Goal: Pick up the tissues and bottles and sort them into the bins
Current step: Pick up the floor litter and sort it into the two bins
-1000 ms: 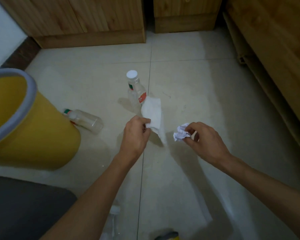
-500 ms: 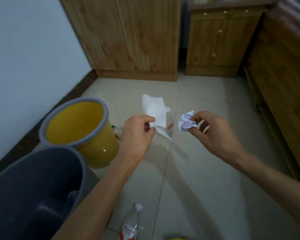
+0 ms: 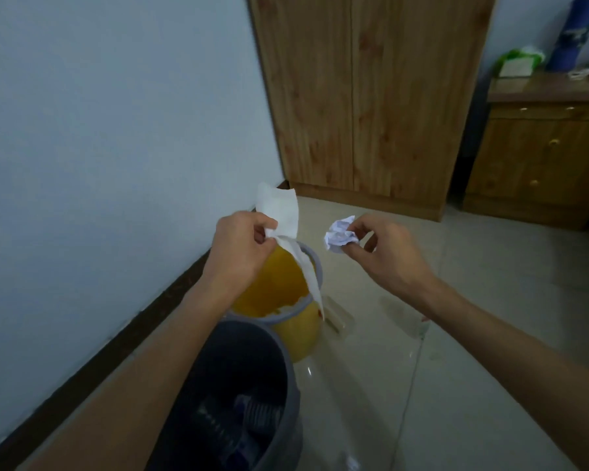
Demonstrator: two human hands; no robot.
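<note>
My left hand (image 3: 244, 248) is raised in front of me, and its thumb and curled fingers pinch a flat white tissue (image 3: 281, 212) at one edge. The upper part of this tissue stands up above the hand. The lower part hangs down as a narrow strip in front of the yellow bin (image 3: 300, 331), across its opening and grey rim.

My right hand (image 3: 385, 253) is at the same height, a little apart from the left one. Its thumb and first fingers are closed on a small crumpled tissue (image 3: 340, 234). This ball is in the air to the right of the yellow bin, above the tiled floor (image 3: 490, 334).

The yellow bin stands on the floor near the wall (image 3: 116, 130), and I see some white pieces at its bottom. A grey bin (image 3: 295, 419) stands just beside it, nearer to me, under my left forearm. It contains dark things, but they are too blurred for me to tell what they are.

Farther away, a wooden wardrobe (image 3: 371, 96) and a wooden drawer cabinet (image 3: 541, 164) stand at the back of the room.
</note>
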